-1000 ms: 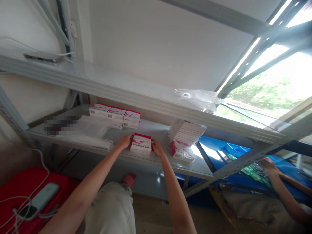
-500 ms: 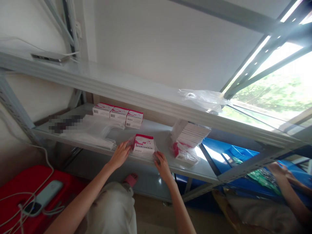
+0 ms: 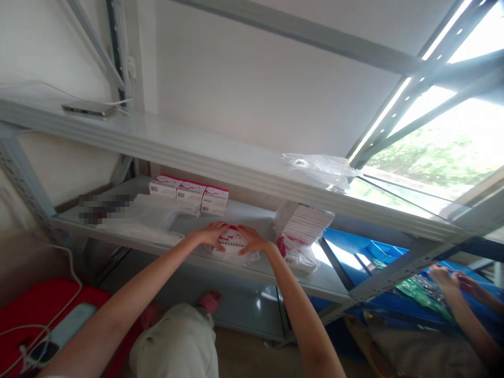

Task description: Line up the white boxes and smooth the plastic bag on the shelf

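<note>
Left hand [image 3: 212,234] and right hand [image 3: 252,241] flat, fingers spread, pressing down on pink-and-white box [image 3: 233,240] in clear wrap, front of shelf [image 3: 268,268].

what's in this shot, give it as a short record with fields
left hand: left hand flat on the box
right hand: right hand flat on the box
box: pink and white box on clear plastic, on the middle shelf
behind: three boxes in a row
right of it: bagged stack of boxes
upper shelf: phone, plastic bag
far right: another person's hands
</note>
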Demonstrator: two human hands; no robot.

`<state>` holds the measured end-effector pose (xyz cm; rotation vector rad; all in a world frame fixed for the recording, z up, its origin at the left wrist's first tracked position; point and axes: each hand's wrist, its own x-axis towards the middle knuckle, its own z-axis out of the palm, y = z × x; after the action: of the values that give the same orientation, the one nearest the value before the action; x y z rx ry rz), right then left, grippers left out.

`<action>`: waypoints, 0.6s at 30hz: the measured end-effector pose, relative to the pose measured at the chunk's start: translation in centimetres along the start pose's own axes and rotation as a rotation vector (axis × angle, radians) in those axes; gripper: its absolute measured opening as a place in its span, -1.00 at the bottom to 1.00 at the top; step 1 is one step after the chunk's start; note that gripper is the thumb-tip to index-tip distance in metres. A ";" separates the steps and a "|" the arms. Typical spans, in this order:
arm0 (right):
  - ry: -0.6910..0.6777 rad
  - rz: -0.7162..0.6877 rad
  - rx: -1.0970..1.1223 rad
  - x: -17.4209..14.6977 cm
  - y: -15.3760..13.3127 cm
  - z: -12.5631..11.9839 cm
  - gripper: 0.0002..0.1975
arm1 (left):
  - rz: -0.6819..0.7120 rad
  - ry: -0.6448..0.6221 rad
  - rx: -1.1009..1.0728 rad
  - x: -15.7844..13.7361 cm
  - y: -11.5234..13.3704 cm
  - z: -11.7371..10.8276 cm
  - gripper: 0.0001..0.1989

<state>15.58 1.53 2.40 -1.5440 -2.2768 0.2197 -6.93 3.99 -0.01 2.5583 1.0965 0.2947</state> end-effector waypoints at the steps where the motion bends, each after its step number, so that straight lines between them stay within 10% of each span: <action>1: -0.105 -0.051 -0.016 0.1 0.1 0.0 -0.07 | -0.004 -0.013 0.001 0.0 -0.1 -0.2 -0.01; 4: -0.302 -0.124 -0.040 0.1 0.4 -0.2 0.02 | 0.005 -0.032 0.010 -0.4 0.4 -1.0 -0.01; 18: -0.334 -0.131 0.124 -1.0 -1.9 -6.0 -0.17 | 0.096 -0.097 0.061 -1.6 4.4 -7.7 -0.11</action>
<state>16.69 -0.63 8.33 -1.3726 -2.5496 0.6103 -7.58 1.77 8.68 2.6536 0.9640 0.1603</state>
